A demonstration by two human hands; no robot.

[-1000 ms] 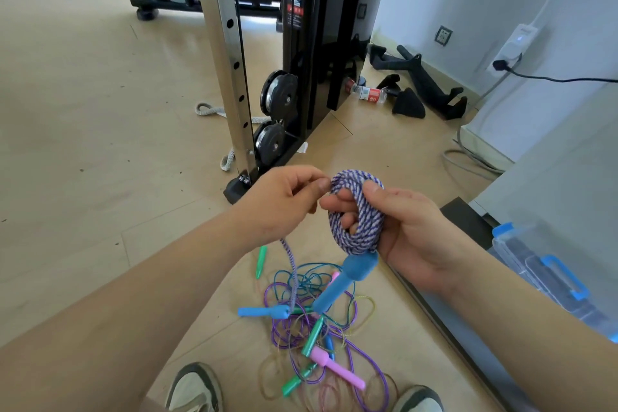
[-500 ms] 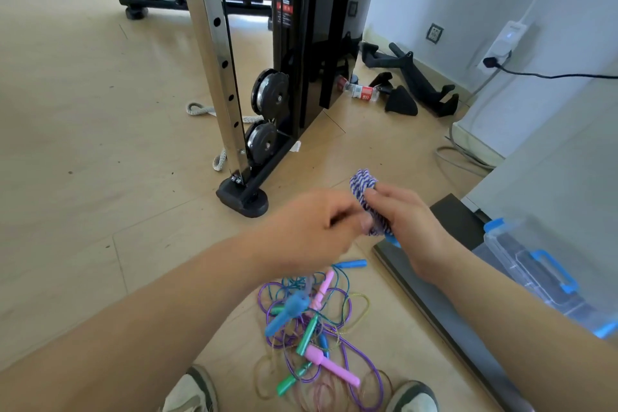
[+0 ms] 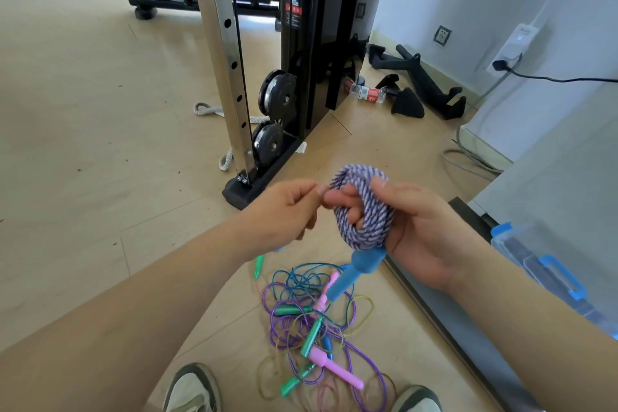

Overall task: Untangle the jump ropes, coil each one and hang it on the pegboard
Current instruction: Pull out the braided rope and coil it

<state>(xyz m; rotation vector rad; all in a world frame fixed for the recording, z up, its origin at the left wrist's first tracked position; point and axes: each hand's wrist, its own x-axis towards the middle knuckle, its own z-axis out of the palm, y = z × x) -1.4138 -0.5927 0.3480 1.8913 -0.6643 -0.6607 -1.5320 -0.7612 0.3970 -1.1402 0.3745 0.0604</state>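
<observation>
My right hand [image 3: 418, 227] grips a coil of purple-and-white braided jump rope [image 3: 363, 211], wound round its fingers. One blue handle [image 3: 354, 269] hangs below the coil. My left hand [image 3: 287, 211] pinches the rope's strand at the coil's left edge. On the floor beneath lies a tangle of thin jump ropes [image 3: 317, 318] in purple, blue, yellow and pink, with green handles [image 3: 311, 336], a pink handle [image 3: 334, 368] and a blue one. No pegboard is in view.
A black and steel gym machine [image 3: 267, 60] with pulleys stands ahead. A clear bin with blue clips [image 3: 548, 274] sits at the right beside a dark mat edge [image 3: 444, 314]. My shoes [image 3: 194, 388] are at the bottom. Black attachments [image 3: 421, 84] and a bottle lie by the wall.
My left hand crossed over the coil half a second ago and has drawn back to its left side. The coil looks thicker, and the loose blue handle is no longer seen on the floor.
</observation>
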